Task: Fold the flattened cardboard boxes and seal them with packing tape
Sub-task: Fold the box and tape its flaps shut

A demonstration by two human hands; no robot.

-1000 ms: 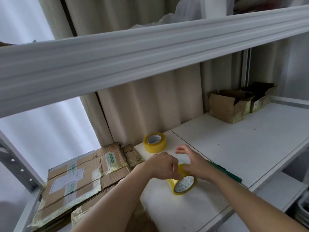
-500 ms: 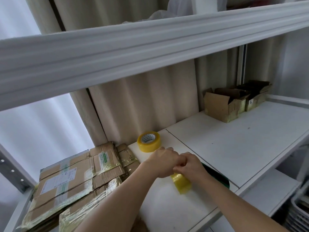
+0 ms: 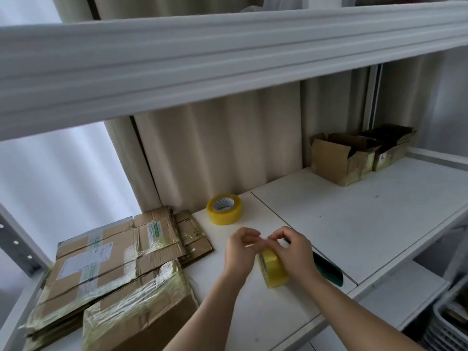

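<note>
Flattened cardboard boxes (image 3: 111, 252) stacked at shelf's left end, old tape + labels on them, top ones lying flat. One more box (image 3: 141, 317) w/ glossy tape sits at front-left corner, partly on/against the stack; can't tell if folded or flat.

Shelf (image 3: 354, 214) = white board, seam running diagonally thru middle.

Spare yellow tape roll (image 3: 224, 209) lies flat near back edge, just right of the flat stack, well behind the hands, touching nothing else.

Left hand (image 3: 239, 252) above shelf's front-middle, fingers curled, fingertips brought together pinching at a clear strip/tape end at top of the held roll; strip barely visible, can't confirm how much is peeled.

Packing tape roll (image 3: 273, 271) yellow, upright on edge, tilted, between both hands near front edge, seems lifted just off or barely resting on board, can't tell which.

Right hand (image 3: 295, 252) on roll's right side, fingers curled over the top, thumb + index pinched close to left hand's fingertips; palm covers roll's far face.

Dark green tool (image 3: 329, 271) lies flat just right of right hand, along the seam near front edge, partly hidden by wrist; type unclear.

Two open cardboard boxes (image 3: 336, 158) at back-right corner, flaps up, side by side, touching.

Grey basket (image 3: 448, 323) below shelf, bottom-right.
</note>
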